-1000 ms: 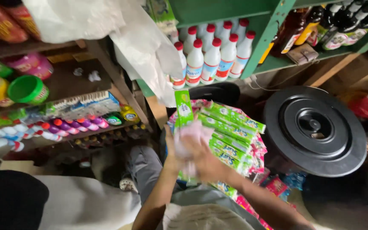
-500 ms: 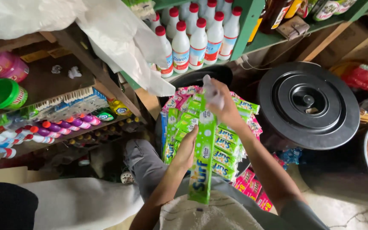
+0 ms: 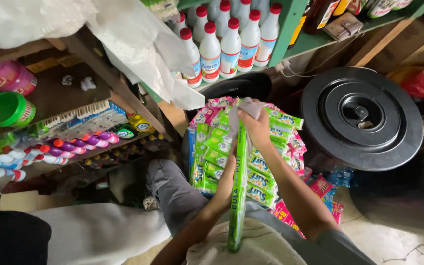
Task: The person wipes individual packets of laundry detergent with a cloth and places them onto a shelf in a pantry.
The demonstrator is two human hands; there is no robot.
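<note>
A long glossy strip of green sachets point(image 3: 238, 186) hangs edge-on between the hands, its printed faces turned away. The right hand point(image 3: 255, 125) is pinched shut on its top end (along with a scrap of pale cloth or plastic), while the left hand point(image 3: 225, 184) presses against its middle; whether those fingers close around it cannot be told. Behind lies a crinkly pile of green and pink sachets point(image 3: 212, 147), beside a round black ribbed lid point(image 3: 364, 118).

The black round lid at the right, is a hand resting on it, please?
No, the black round lid is untouched; both hands hold the green sachet strip.
</note>
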